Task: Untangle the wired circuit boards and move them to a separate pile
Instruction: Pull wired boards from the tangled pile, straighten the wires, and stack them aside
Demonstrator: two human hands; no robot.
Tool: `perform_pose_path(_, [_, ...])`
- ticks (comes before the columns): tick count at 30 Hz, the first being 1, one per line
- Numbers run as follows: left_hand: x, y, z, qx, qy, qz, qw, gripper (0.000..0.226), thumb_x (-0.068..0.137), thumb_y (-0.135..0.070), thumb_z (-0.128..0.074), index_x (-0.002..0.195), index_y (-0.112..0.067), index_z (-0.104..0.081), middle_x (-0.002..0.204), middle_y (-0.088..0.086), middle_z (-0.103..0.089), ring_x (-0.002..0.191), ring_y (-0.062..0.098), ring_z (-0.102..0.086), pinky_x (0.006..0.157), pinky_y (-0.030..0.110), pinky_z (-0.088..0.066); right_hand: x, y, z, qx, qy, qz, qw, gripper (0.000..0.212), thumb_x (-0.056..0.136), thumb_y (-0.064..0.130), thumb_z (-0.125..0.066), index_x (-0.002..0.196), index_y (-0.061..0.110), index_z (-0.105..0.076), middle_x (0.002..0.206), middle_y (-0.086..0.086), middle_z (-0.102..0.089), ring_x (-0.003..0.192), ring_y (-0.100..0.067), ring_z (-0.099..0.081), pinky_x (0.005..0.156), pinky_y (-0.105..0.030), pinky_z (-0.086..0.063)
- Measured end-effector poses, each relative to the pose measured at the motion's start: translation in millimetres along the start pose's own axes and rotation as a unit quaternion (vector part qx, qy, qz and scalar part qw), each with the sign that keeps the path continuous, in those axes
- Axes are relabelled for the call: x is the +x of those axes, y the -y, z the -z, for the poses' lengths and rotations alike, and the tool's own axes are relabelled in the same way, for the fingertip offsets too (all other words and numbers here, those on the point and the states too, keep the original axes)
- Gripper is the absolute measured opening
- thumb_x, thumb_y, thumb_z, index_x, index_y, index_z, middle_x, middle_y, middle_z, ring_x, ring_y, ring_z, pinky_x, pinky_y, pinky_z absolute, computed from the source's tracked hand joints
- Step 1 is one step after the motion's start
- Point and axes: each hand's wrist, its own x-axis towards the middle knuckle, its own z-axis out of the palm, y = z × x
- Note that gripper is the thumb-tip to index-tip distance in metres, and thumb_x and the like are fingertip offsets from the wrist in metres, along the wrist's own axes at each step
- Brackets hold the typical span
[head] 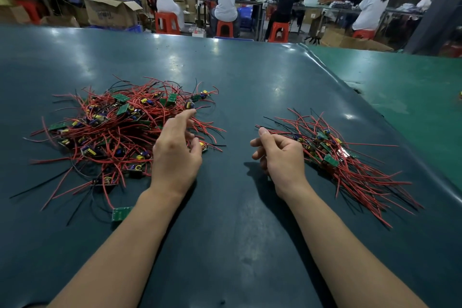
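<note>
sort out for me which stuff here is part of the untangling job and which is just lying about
Part of the job:
tangled pile
sorted pile
left hand, reaching into the tangle
right hand, beside the sorted pile

Just lying about:
cardboard box
red stools
green mat

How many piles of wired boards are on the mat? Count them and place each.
2. The tangled pile lies on the mat by the left hand; the sorted pile lies beyond the right hand. One loose board sits nearer, apart.
</note>
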Motion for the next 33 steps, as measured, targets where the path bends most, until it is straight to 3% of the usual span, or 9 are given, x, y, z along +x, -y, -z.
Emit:
perform_pose_path(3, [1.1,4.1,0.3,0.176,-0.031,0.045,0.983,0.051,0.074,-0.013,-0.075,0.123,-0.013,-0.059,0.119,0.015,-0.053,0.113,0.037,-0.047,0.094,0.045,-0.042,-0.5,0.4,-0.3,0.004,-0.002,-0.004,1.000,0.039,0.097,0.031,-0.059,0.071,0.005,-0.070,0.050,0.001,-0.059,0.038,-0.007,-0.044,0.039,-0.018,-0.034])
perform_pose_path(6, [2.1,6.0,5.5,0.195,-0.087,0.000,0.977,0.021,0.080,-0.021,-0.068,0.099,-0.013,-0.065,0.099,0.011,-0.059,0.097,0.035,-0.051,0.080,0.044,-0.040,-1.4,1.2,0.7,0.005,-0.001,-0.002,1.000,0.039,0.098,0.031,-0.059,0.072,0.004,-0.070,0.050,0.000,-0.059,0.039,-0.008,-0.045,0.040,-0.018,-0.035])
perform_pose_path(10, [-1.2,6.3,-6.0,0.231,0.097,0.031,0.968,0.029,0.085,-0.040,-0.065,0.101,-0.016,-0.070,0.104,0.007,-0.063,0.101,0.033,-0.051,0.084,0.042,-0.040,-3.4,2.1,1.7,0.002,0.000,-0.003,1.000,0.039,0.098,0.031,-0.059,0.073,0.003,-0.070,0.051,0.000,-0.060,0.039,-0.005,-0.047,0.039,-0.017,-0.035])
perform_pose_path(14, [-4.3,10.6,-8.8,0.280,0.106,0.048,0.953,0.029,0.087,-0.039,-0.061,0.106,-0.020,-0.071,0.103,0.005,-0.067,0.102,0.032,-0.051,0.081,0.042,-0.037,-5.7,2.5,2.7,0.003,0.002,-0.002,1.000,0.038,0.097,0.031,-0.059,0.069,0.008,-0.070,0.050,0.001,-0.059,0.039,-0.006,-0.046,0.040,-0.018,-0.035])
perform_pose_path(18, [-4.4,6.8,-6.8,0.260,0.097,0.040,0.960,0.026,0.089,-0.036,-0.060,0.102,-0.018,-0.072,0.097,0.006,-0.069,0.097,0.032,-0.052,0.080,0.041,-0.038,-8.4,3.0,0.2,-0.025,0.003,0.005,1.000,0.038,0.097,0.032,-0.060,0.068,0.009,-0.071,0.052,-0.001,-0.060,0.048,-0.015,-0.050,0.051,-0.027,-0.038])
perform_pose_path(21, [-3.4,-2.8,-1.0,0.146,-0.019,-0.063,0.987,0.022,0.088,-0.030,-0.061,0.099,-0.014,-0.072,0.089,0.005,-0.069,0.084,0.031,-0.055,0.074,0.041,-0.037,-9.9,2.7,0.1,-0.048,0.014,0.021,0.999,0.037,0.097,0.032,-0.060,0.069,0.011,-0.071,0.054,-0.002,-0.062,0.055,-0.022,-0.051,0.057,-0.033,-0.039])
perform_pose_path(24, [-5.6,-16.1,-0.8,0.070,-0.084,-0.191,0.975,0.022,0.090,-0.026,-0.063,0.106,-0.013,-0.071,0.091,-0.003,-0.071,0.081,0.023,-0.056,0.079,0.041,-0.036,-12.8,7.3,0.3,0.013,0.106,0.021,0.994,0.031,0.096,0.033,-0.060,0.077,0.011,-0.072,0.059,-0.004,-0.063,0.047,-0.018,-0.048,0.045,-0.024,-0.037])
perform_pose_path(27, [-9.8,-24.1,-7.0,0.089,-0.038,-0.263,0.960,0.026,0.093,-0.030,-0.060,0.109,-0.014,-0.072,0.093,-0.007,-0.071,0.089,0.023,-0.058,0.085,0.046,-0.034,-14.7,11.5,-0.2,0.106,0.195,-0.008,0.975,0.029,0.089,0.041,-0.059,0.085,0.016,-0.071,0.070,-0.002,-0.065,0.044,-0.014,-0.050,0.036,-0.019,-0.032])
perform_pose_path(33, [-12.7,-23.2,-9.2,0.050,0.109,-0.249,0.961,0.032,0.083,-0.023,-0.056,0.109,-0.009,-0.067,0.096,0.004,-0.067,0.090,0.031,-0.059,0.079,0.047,-0.046,-11.9,9.8,1.9,0.121,0.164,-0.014,0.979,0.012,0.093,0.012,-0.063,0.086,0.014,-0.073,0.075,-0.002,-0.072,0.056,-0.013,-0.058,0.042,-0.021,-0.044])
